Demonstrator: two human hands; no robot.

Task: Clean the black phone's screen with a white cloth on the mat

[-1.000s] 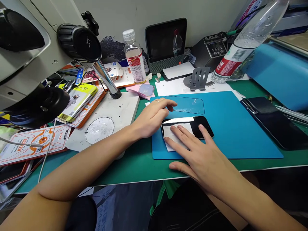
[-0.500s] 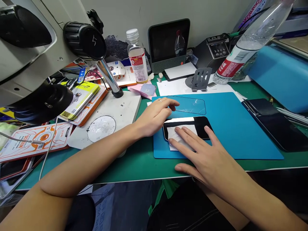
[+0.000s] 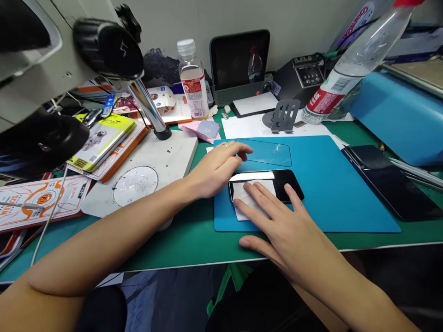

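Note:
A phone (image 3: 282, 177) lies screen up on the blue mat (image 3: 346, 193), with a bright reflection along its far edge. On its left part sits a white wipe (image 3: 243, 215), overhanging the phone's near edge. My right hand (image 3: 280, 221) is stretched out, its fingertips flat on the wipe and the phone. At the phone's left end is my left hand (image 3: 219, 168), fingers loosely bent with nothing visible in them; whether it touches the phone I cannot tell. Just beyond the phone, a clear screen protector (image 3: 273, 154) with a dark border lies on the mat, partly hidden by my left hand.
A microscope (image 3: 107, 48) with a white base (image 3: 173, 157) stands at left, beside stacked boxes (image 3: 107, 138). Behind are a juice bottle (image 3: 194, 87), a smart display (image 3: 238, 60), a grey phone stand (image 3: 285, 116) and a tilted water bottle (image 3: 339, 87). A black panel (image 3: 391, 180) lies at right.
The camera view has shifted slightly, so the whole scene sits a little further left. My right fingers stay on the wipe, and both hands hold about the same places.

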